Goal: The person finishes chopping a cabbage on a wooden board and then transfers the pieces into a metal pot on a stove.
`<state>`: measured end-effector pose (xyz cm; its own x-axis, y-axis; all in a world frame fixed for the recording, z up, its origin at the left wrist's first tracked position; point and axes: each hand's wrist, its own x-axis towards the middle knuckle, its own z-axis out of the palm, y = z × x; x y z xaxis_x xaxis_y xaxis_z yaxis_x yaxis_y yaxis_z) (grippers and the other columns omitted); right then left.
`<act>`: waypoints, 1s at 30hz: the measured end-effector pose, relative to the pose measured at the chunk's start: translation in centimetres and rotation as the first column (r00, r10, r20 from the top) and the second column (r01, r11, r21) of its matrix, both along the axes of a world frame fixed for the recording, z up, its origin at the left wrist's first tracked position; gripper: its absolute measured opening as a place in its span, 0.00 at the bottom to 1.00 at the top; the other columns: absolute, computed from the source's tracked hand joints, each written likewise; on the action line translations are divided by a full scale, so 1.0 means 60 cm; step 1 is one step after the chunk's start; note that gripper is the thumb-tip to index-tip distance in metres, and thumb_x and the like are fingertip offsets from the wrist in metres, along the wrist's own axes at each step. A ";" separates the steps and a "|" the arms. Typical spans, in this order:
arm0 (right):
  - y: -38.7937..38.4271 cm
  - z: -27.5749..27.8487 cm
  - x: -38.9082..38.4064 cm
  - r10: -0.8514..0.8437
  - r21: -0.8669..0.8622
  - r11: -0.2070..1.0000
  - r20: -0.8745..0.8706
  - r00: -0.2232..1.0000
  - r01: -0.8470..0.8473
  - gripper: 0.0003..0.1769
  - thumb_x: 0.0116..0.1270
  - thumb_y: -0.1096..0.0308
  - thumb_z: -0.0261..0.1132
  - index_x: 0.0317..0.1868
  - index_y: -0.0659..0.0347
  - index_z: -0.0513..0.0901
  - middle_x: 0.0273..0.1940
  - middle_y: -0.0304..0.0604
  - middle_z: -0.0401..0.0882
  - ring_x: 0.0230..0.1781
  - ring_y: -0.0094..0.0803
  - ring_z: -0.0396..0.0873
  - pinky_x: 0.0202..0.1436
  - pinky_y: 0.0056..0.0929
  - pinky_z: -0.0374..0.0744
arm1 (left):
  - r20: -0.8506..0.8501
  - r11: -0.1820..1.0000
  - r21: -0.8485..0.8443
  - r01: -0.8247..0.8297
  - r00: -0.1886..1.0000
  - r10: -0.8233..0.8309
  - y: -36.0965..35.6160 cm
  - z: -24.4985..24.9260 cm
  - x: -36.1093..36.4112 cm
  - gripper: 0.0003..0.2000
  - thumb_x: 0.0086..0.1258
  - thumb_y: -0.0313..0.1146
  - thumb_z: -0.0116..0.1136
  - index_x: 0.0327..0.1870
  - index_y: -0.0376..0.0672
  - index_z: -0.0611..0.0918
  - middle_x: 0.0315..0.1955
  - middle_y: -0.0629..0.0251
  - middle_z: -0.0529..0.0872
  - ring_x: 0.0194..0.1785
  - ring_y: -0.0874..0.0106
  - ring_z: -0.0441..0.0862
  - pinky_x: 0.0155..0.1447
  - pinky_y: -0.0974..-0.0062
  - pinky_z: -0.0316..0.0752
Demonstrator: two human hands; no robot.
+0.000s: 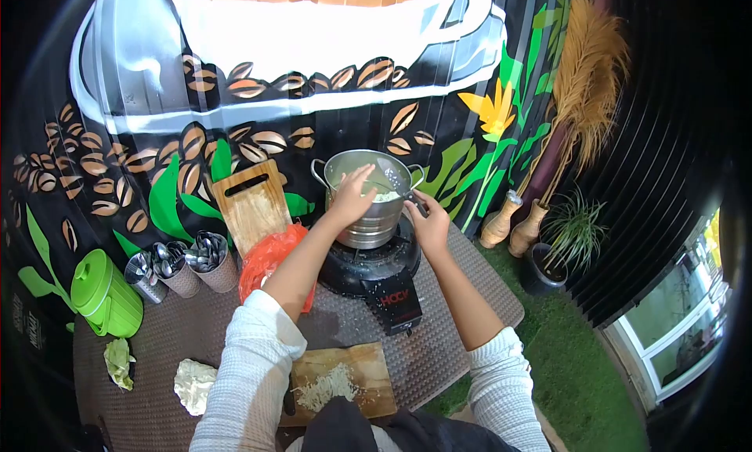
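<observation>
Steel pot (368, 223), L hand (352, 195), R hand (429, 225) w/ ladle (392, 172)

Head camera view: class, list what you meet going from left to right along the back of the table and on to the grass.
Green jug → cutlery cups → upright wooden board → steel pot → two vases → potted plant. The left hand, right hand and ladle overlap the pot, so they are left out.
</observation>
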<state>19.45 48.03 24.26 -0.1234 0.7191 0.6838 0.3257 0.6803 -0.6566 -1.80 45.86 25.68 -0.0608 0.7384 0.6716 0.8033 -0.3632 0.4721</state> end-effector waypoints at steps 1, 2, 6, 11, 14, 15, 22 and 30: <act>-0.006 -0.008 0.004 0.055 -0.122 0.990 -0.161 0.985 -0.075 0.16 0.67 0.68 0.71 0.54 0.63 0.86 0.40 0.44 0.88 0.37 0.31 0.85 0.43 0.31 0.81 | 0.115 0.988 0.079 0.131 0.984 -0.139 -0.005 0.000 -0.007 0.27 0.68 0.30 0.58 0.70 0.41 0.73 0.70 0.51 0.72 0.75 0.56 0.66 0.79 0.59 0.56; -0.018 -0.020 0.009 0.120 -0.131 0.978 -0.282 0.952 -0.162 0.18 0.69 0.68 0.70 0.57 0.66 0.84 0.35 0.38 0.85 0.30 0.21 0.78 0.33 0.22 0.77 | 0.209 0.969 0.164 0.183 0.954 -0.215 -0.013 -0.006 -0.011 0.24 0.68 0.27 0.57 0.67 0.44 0.77 0.69 0.51 0.73 0.73 0.53 0.69 0.77 0.57 0.59; -0.154 -0.026 0.073 0.195 -0.499 0.721 -0.521 0.831 -0.482 0.24 0.75 0.64 0.64 0.68 0.61 0.76 0.32 0.33 0.81 0.18 0.14 0.67 0.18 0.14 0.63 | 0.126 0.968 0.184 0.174 0.972 -0.199 -0.115 0.010 -0.003 0.21 0.70 0.27 0.57 0.64 0.43 0.79 0.69 0.49 0.72 0.72 0.52 0.70 0.75 0.61 0.63; -0.316 -0.109 0.142 0.209 -0.586 0.533 -0.608 0.766 -0.610 0.27 0.75 0.66 0.63 0.71 0.64 0.70 0.40 0.39 0.85 0.23 0.16 0.72 0.24 0.15 0.71 | 0.133 0.964 0.117 0.237 0.959 -0.252 -0.262 -0.044 0.013 0.18 0.72 0.29 0.59 0.63 0.44 0.80 0.70 0.51 0.70 0.73 0.55 0.68 0.76 0.63 0.61; -0.401 -0.186 0.185 0.236 -0.727 0.440 -0.473 0.849 -0.527 0.26 0.74 0.66 0.65 0.70 0.58 0.72 0.43 0.38 0.87 0.28 0.15 0.75 0.30 0.14 0.74 | 0.258 0.960 -0.046 0.278 0.931 -0.257 -0.365 -0.100 0.037 0.19 0.72 0.30 0.60 0.64 0.44 0.79 0.70 0.52 0.70 0.74 0.56 0.68 0.77 0.62 0.60; -0.426 -0.219 0.196 0.221 -0.754 0.420 -0.454 0.863 -0.504 0.25 0.73 0.67 0.66 0.68 0.60 0.74 0.43 0.38 0.88 0.27 0.15 0.76 0.29 0.15 0.74 | 0.290 0.957 -0.085 0.277 0.926 -0.242 -0.392 -0.136 0.043 0.19 0.73 0.31 0.60 0.64 0.44 0.78 0.70 0.52 0.71 0.74 0.56 0.67 0.77 0.61 0.60; -0.484 -0.370 0.220 0.168 -0.833 0.479 -0.223 0.960 -0.277 0.19 0.69 0.67 0.71 0.59 0.61 0.83 0.36 0.33 0.87 0.26 0.15 0.76 0.28 0.18 0.75 | 0.104 0.936 -0.352 -0.005 0.994 0.044 -0.580 -0.341 0.107 0.26 0.67 0.40 0.65 0.66 0.43 0.76 0.68 0.51 0.73 0.72 0.52 0.67 0.78 0.56 0.57; -0.494 -0.420 0.184 0.154 -0.622 0.776 0.028 0.988 -0.104 0.15 0.63 0.67 0.75 0.49 0.62 0.89 0.37 0.40 0.83 0.34 0.25 0.79 0.38 0.25 0.76 | -0.003 0.940 -0.341 -0.014 1.000 0.014 -0.675 -0.405 0.137 0.22 0.67 0.39 0.64 0.61 0.45 0.80 0.68 0.57 0.73 0.75 0.51 0.63 0.77 0.41 0.50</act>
